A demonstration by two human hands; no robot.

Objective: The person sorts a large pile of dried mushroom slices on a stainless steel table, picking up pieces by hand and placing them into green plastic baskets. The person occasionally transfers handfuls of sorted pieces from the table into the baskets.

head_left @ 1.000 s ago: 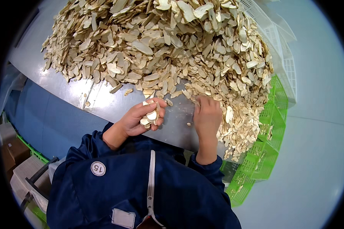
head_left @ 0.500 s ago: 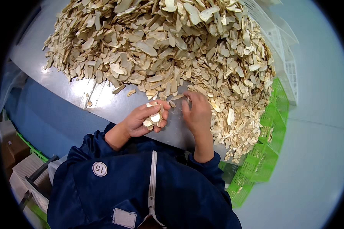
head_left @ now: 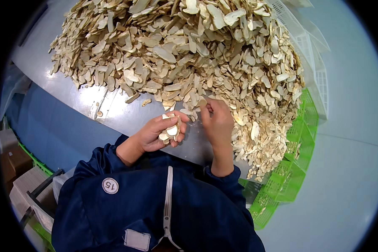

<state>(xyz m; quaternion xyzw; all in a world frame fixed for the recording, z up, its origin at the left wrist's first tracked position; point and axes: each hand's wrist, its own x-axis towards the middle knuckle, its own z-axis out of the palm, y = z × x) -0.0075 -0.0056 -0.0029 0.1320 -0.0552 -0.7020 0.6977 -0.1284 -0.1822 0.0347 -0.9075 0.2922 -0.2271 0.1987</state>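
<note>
My left hand (head_left: 153, 133) is closed around a small bunch of pale dried slices (head_left: 171, 131), thumb resting on top. To its right, my right hand (head_left: 219, 125) reaches the near edge of the heap, fingers curled in a pinch. A tan slice (head_left: 202, 102) shows at its thumb and forefinger, partly covered by them. The big heap of dried slices (head_left: 164, 54), cream to tan and mostly long ovals, spreads over the metal table (head_left: 82, 98) ahead of both hands. Smaller bits (head_left: 260, 147) lie at its right end.
Green plastic baskets (head_left: 290, 180) line the table's right side, with white perforated trays (head_left: 321, 90) beyond them. A few loose pieces (head_left: 146, 102) lie apart from the heap. At the lower left are a brown carton (head_left: 19, 161) and a pale crate (head_left: 27, 187) with a dark handle.
My right hand's fingers have drawn from spread to pinched at the heap's edge, where a slice now shows at their tips. My left hand stays nearly still with its bunch.
</note>
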